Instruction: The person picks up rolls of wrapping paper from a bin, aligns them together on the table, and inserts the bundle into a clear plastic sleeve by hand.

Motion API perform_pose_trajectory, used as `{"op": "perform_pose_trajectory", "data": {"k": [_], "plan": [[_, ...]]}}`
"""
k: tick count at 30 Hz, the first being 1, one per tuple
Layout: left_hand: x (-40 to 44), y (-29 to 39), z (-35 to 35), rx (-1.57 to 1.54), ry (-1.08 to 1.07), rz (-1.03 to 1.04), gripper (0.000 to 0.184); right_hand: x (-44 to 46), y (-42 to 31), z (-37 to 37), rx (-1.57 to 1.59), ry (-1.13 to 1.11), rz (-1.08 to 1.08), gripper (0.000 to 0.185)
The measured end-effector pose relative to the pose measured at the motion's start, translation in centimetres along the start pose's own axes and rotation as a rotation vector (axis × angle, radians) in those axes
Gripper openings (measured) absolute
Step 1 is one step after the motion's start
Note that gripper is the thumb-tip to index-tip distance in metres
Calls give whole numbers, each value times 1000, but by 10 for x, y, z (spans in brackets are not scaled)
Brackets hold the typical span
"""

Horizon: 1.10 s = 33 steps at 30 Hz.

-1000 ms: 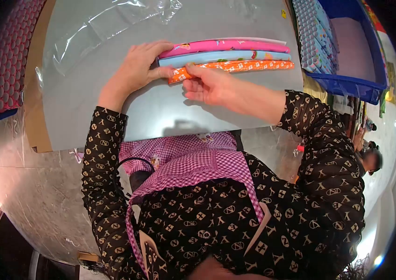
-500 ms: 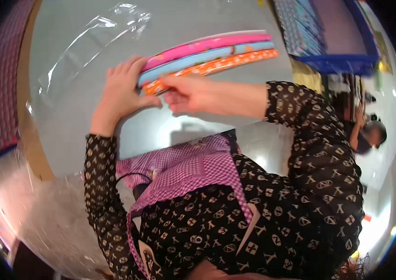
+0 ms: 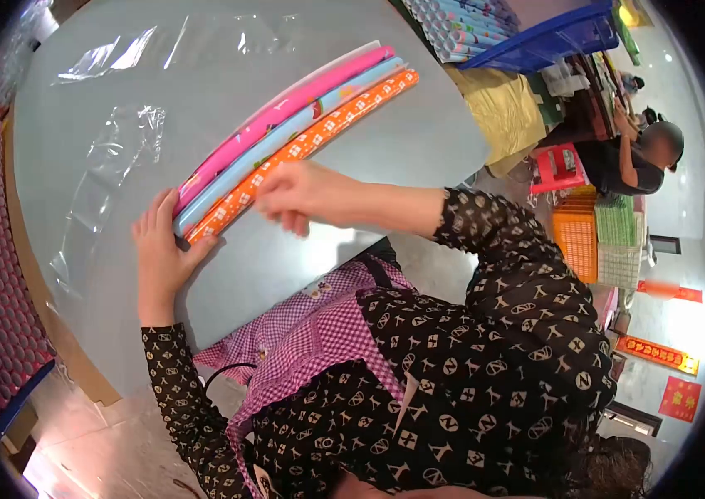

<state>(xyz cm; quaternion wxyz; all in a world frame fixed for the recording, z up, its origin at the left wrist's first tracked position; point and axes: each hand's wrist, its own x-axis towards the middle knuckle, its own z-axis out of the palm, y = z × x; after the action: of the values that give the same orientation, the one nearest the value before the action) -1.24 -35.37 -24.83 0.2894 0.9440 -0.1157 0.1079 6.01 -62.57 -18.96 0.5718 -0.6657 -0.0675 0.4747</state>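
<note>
Three long rolls lie side by side on the grey tabletop (image 3: 385,158): a pink roll (image 3: 273,112), a light blue roll (image 3: 244,162) and an orange roll with white marks (image 3: 340,116). My left hand (image 3: 161,254) is wrapped round their near left ends, fingers on the pink side and thumb at the orange one. Beside the orange roll, near its middle, my right hand (image 3: 298,198) has curled fingers, slightly blurred; what they hold, if anything, is hidden.
Clear plastic film (image 3: 111,158) lies on the table's left part. Many pink-edged rolls (image 3: 3,266) are stacked at the left. A blue crate (image 3: 544,41) and blue patterned rolls (image 3: 460,25) stand at the upper right. A person (image 3: 639,158) is at the far right.
The view has turned, so the rolls now slant more steeply. My right hand has moved from the rolls' left end along the orange roll towards its middle. My left hand stays at the ends.
</note>
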Motion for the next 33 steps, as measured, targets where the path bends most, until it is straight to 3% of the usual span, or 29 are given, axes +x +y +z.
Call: {"op": "perform_pose_trajectory", "data": {"k": [2, 6, 11, 15, 18, 20, 28, 30, 33], "plan": [[0, 1, -1, 6, -8, -20, 85, -10, 14, -32, -277, 319, -325, 29], [-1, -1, -1, 12, -18, -16, 85, -39, 31, -142, -1368, 768, -806, 56], [0, -4, -1, 2, -43, -17, 85, -48, 42, -225, -1533, 801, -659, 75], [-1, -7, 3, -20, -8, 1, 86, -40, 25, -235, -1569, 701, -717, 94], [-1, -16, 5, -38, -31, 12, 86, -27, 3, -223, -1562, 605, -635, 109], [-3, -11, 4, -28, -3, -13, 86, -23, -7, -206, -1639, 408, -575, 122], [-1, -2, -3, 2, -61, -64, 82, 26, -32, -129, -1659, -33, -743, 129], [-1, -1, -1, 5, 10, -66, 79, 39, -40, -111, -1650, -108, -804, 129], [-5, -3, -4, -11, 18, -58, 77, 47, -50, -103, -1666, -189, -683, 127]]}}
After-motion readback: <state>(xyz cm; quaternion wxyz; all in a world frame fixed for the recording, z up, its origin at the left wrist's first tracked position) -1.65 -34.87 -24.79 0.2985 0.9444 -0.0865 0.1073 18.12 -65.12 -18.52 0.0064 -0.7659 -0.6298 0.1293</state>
